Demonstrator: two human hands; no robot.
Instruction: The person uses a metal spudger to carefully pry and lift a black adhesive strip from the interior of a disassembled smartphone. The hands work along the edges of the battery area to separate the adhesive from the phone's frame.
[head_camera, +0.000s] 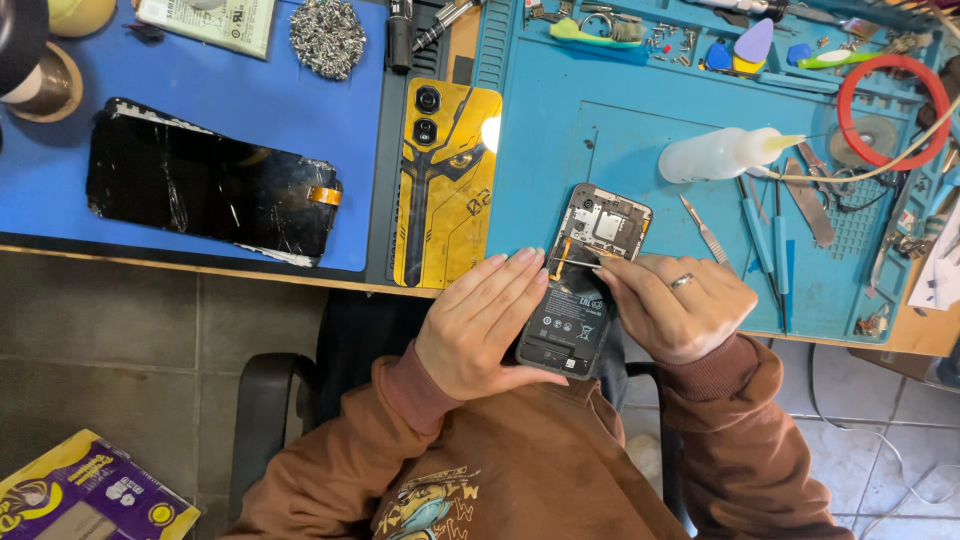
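An opened phone (583, 278) with its back off, battery and circuit board showing, lies over the front edge of the teal work mat (560, 130). My left hand (487, 325) cups its left side and lower end. My right hand (673, 303), with a ring on one finger, pinches thin metal tweezers (572, 260) whose tips reach across the phone just above the battery. A yellow and black phone back cover (445, 195) lies left of the phone. A cracked black screen panel (205, 182) rests on the blue mat at the left.
A white squeeze bottle (722, 153) lies on the teal mat, with screwdrivers (765, 235), a scalpel (703, 228), picks and small screws near it. A red ring (893, 110) sits at the right. A steel wool ball (327, 37) is at the top. A box (85, 495) lies on the floor.
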